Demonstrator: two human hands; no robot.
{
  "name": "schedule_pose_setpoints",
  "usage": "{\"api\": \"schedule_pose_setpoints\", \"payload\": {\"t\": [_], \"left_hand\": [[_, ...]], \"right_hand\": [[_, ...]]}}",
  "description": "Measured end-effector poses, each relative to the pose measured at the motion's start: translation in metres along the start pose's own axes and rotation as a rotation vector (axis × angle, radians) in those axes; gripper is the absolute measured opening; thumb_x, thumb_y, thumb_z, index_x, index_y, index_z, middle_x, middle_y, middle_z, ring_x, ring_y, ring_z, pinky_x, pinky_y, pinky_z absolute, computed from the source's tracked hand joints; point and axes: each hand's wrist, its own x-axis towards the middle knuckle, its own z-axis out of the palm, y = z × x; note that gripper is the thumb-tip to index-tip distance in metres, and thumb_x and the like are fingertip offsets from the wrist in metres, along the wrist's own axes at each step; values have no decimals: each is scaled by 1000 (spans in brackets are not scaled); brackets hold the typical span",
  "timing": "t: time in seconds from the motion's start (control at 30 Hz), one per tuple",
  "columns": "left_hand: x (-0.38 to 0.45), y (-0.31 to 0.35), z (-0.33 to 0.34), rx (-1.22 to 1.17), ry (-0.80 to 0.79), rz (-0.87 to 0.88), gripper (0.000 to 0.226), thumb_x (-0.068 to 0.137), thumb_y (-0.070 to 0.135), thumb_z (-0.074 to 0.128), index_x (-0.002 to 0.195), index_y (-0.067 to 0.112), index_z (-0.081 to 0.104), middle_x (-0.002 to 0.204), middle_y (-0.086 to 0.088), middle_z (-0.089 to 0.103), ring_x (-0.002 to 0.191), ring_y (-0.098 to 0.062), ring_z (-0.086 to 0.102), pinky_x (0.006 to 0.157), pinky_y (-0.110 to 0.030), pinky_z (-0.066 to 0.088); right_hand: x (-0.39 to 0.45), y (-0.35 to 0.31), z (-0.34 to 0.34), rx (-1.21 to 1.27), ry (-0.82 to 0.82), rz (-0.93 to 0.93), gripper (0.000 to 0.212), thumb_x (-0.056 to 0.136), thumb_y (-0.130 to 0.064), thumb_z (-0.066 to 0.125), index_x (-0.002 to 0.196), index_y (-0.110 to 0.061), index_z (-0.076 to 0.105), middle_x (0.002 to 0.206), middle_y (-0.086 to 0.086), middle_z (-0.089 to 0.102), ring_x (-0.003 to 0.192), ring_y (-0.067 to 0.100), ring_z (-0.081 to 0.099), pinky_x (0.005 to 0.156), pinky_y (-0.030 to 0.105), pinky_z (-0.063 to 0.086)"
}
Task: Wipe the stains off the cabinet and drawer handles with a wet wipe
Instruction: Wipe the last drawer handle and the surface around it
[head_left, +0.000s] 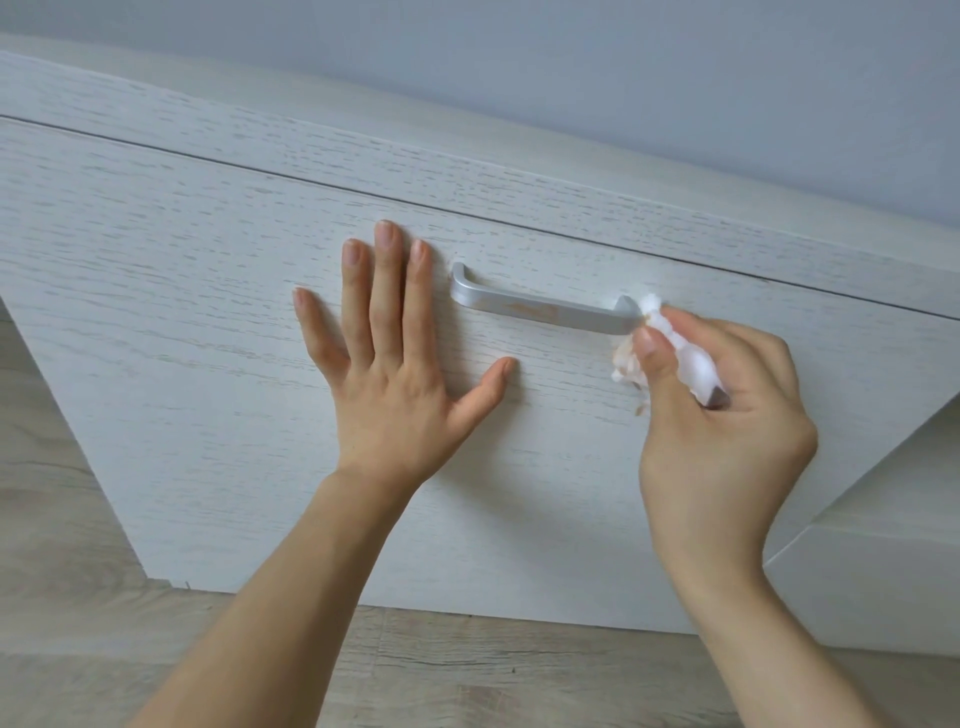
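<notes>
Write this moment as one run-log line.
left hand: flat on drawer front | right hand: wet wipe at handle right end | stains: mid-handle

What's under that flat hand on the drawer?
Under the left hand is the white wood-grain drawer front; the palm and straight fingers lie flat on it, left of the silver handle. Whatever marks sit directly beneath the hand are covered.

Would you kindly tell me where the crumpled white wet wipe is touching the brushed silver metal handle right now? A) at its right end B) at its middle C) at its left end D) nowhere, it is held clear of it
A: the right hand pinches the crumpled white wet wipe against the right end of the brushed silver metal handle, while brownish stains remain at its middle.
</notes>
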Motion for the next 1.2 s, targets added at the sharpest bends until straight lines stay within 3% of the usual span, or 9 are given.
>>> {"api": "schedule_pose_setpoints", "payload": {"t": [0.17,0.33,0.47,0.6,0.7,0.8,1.03,1.2], "left_hand": [[0,0,1,9,18,5,90,85,68,44,145,8,16,150,-12,12,143,-10,-17,114,-50,-6],[0,-1,1,-2,27,4,90,85,67,46,145,8,16,150,-11,13,143,-10,-16,114,-50,-7],[-1,0,2,10,33,6,89,85,67,46,146,8,16,150,-12,13,143,-11,-15,114,-51,-6],[-1,-2,3,-4,28,17,89,85,66,45,146,8,16,150,-13,14,145,-14,-12,114,-50,-7],[-1,-1,4,17,37,27,89,86,65,46,146,6,18,150,-16,21,145,-27,3,114,-53,-3],[-1,-2,2,-6,38,25,89,86,66,46,146,8,16,150,-13,16,146,-16,-7,114,-50,-6],[-2,-3,0,11,34,52,88,87,64,49,145,4,21,149,-17,25,141,-31,14,114,-51,-3],[-2,-4,0,0,23,42,89,87,65,47,146,6,18,151,-15,20,147,-20,0,114,-51,-4]], "right_hand": [[-2,-19,13,48,-7,-119,18,85,-13,68,102,-18,66,93,-8,52,83,-12,52,70,1,36],[-5,-11,13,-108,19,-202,22,82,6,68,102,-4,69,92,0,52,83,-16,49,73,-1,34],[-10,-19,23,-137,-31,-356,18,82,0,69,100,0,70,87,5,57,83,5,55,78,4,36],[-8,-17,19,-145,19,-313,17,83,-3,68,100,-2,70,89,1,53,83,4,53,76,5,36],[-11,-21,26,-135,-20,-329,22,80,4,69,101,-1,70,88,8,59,85,8,55,78,7,38],[-10,-18,19,-134,-104,-334,32,78,11,69,106,-4,69,93,7,60,88,7,55,80,7,40],[-9,-21,19,-112,-86,-249,29,77,3,74,104,-4,69,89,0,51,79,3,51,69,4,36],[-8,-22,18,-168,-60,-286,27,78,8,69,103,-1,69,87,5,53,80,7,53,74,3,34]]}}
